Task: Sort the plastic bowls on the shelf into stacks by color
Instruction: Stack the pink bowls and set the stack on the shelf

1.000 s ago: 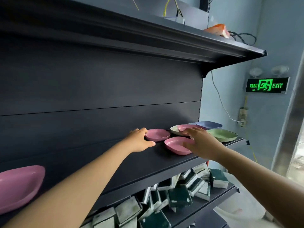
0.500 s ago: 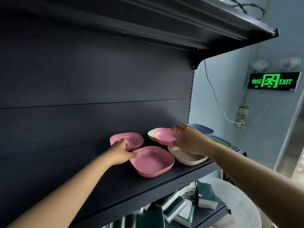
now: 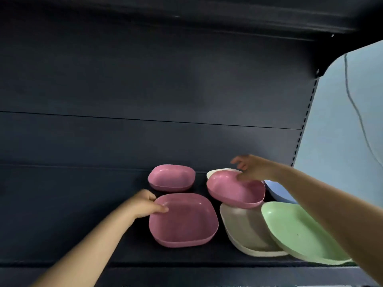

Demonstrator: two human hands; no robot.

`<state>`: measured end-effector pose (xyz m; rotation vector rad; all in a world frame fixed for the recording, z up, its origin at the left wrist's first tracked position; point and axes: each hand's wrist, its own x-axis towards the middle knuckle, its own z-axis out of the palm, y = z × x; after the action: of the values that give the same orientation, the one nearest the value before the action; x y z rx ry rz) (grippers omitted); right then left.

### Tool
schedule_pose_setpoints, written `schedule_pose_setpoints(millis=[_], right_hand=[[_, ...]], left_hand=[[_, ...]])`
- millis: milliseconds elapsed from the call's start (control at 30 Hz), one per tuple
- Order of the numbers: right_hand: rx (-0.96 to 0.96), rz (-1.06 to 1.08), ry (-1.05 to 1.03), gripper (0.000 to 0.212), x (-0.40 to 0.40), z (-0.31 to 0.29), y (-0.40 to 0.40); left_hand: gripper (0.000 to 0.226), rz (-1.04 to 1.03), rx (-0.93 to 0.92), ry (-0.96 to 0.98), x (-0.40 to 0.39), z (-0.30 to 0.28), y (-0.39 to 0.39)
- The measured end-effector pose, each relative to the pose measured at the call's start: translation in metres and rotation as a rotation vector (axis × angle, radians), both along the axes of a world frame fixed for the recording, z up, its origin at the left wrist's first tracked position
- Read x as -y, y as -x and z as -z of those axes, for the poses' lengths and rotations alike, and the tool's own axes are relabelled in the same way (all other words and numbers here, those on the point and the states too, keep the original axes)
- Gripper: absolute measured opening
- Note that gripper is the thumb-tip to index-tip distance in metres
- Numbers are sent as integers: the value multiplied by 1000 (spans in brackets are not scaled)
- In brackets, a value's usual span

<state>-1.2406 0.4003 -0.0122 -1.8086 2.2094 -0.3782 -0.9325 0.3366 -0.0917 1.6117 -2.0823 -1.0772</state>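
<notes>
My left hand (image 3: 145, 204) grips the left rim of a large pink bowl (image 3: 183, 219) at the front of the dark shelf (image 3: 72, 235), thumb lying on the rim. My right hand (image 3: 253, 168) pinches the far rim of a smaller pink bowl (image 3: 235, 189), which is tilted and overlaps a beige bowl (image 3: 246, 230). Another small pink bowl (image 3: 172, 178) sits at the back. A green bowl (image 3: 298, 230) leans on the beige one at the right. A cream bowl (image 3: 217, 171) and a blue bowl (image 3: 276, 190) are partly hidden behind my right hand and arm.
The shelf's dark back panel (image 3: 145, 90) rises close behind the bowls, and an upper shelf (image 3: 207, 9) hangs overhead. The shelf ends at the right upright (image 3: 304, 129), with a pale blue wall (image 3: 342, 131) and a hanging cable beyond.
The view has dropped and come closer to the shelf. My left hand has taken hold of the large pink bowl's rim. My right hand has tipped the smaller pink bowl up over the beige one.
</notes>
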Motion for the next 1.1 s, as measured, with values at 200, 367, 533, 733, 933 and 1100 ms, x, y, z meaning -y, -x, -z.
schedule_pose_setpoints(millis=[200,367,533,733,933,1100], right_hand=[[-104,-135,-135,33,38,7,32],[-5,-167,-225,23,49,18,44],[180,-176,-199,11,49,23,50],[327,-121,-93,12,50,15,50],[527,-48,57,23,53,-7,17],[704,0,149,25,61,-23,-52]], left_hand=[[37,-83,85,-57,0,-4,6],[41,-171,94,-70,0,-6,11],[21,-219,29,-112,4,-7,10],[19,-310,-153,-181,7,-8,2],[20,-443,-538,-199,7,-20,-18],[20,-623,-736,-80,8,-36,-66]])
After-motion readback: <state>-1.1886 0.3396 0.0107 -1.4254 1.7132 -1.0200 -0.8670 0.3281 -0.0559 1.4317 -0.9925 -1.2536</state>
